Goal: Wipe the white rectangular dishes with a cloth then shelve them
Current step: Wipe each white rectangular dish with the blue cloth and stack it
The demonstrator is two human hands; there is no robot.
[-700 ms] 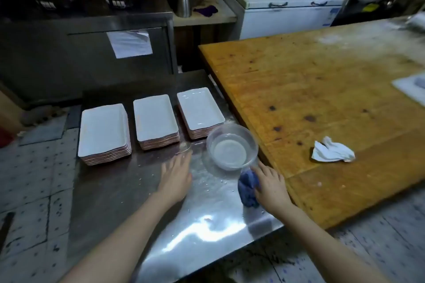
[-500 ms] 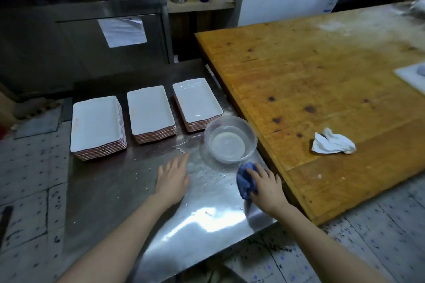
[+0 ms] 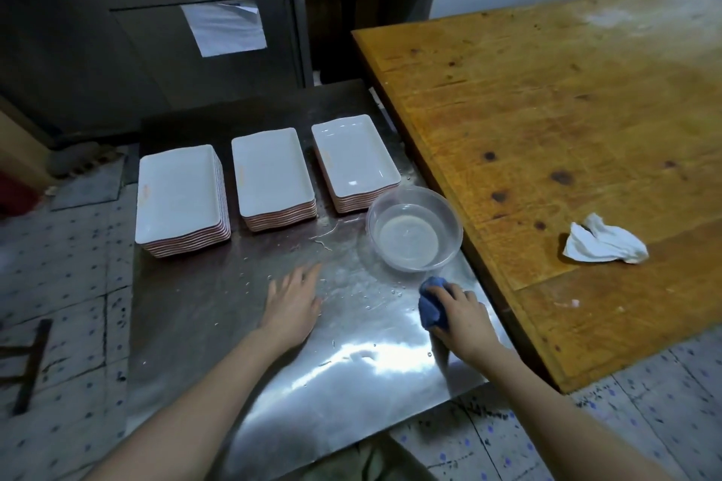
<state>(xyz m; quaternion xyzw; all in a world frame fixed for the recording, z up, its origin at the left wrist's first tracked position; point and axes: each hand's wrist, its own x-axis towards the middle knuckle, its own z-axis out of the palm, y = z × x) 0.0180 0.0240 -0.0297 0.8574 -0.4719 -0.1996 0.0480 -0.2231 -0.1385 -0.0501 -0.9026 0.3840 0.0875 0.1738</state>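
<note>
Head view is looking down on a steel table (image 3: 187,324), where three stacks of white rectangular dishes are sitting in a row along its far part. The left stack (image 3: 177,195) is standing by the table's left edge, apart from the middle stack (image 3: 271,172). The left hand (image 3: 293,305) is lying palm down on the wet steel, nearer the person than the middle stack, its fingers straight and slightly spread, holding nothing. The right stack (image 3: 353,154) is sitting close to the wooden table's edge, its top dish showing a raised rim. A clear bowl (image 3: 414,234) holding a little water is resting just beside that stack's near corner; whether they are touching cannot be told. The cloth (image 3: 431,307), blue and bunched, is lying on the steel on the person's side of the bowl, and the right hand (image 3: 463,314) is gripping it, fingers curled over its top. The wooden table (image 3: 547,109) is standing against the steel table's right side, and a crumpled white rag (image 3: 603,244) is lying on it, well apart from the bowl.
</note>
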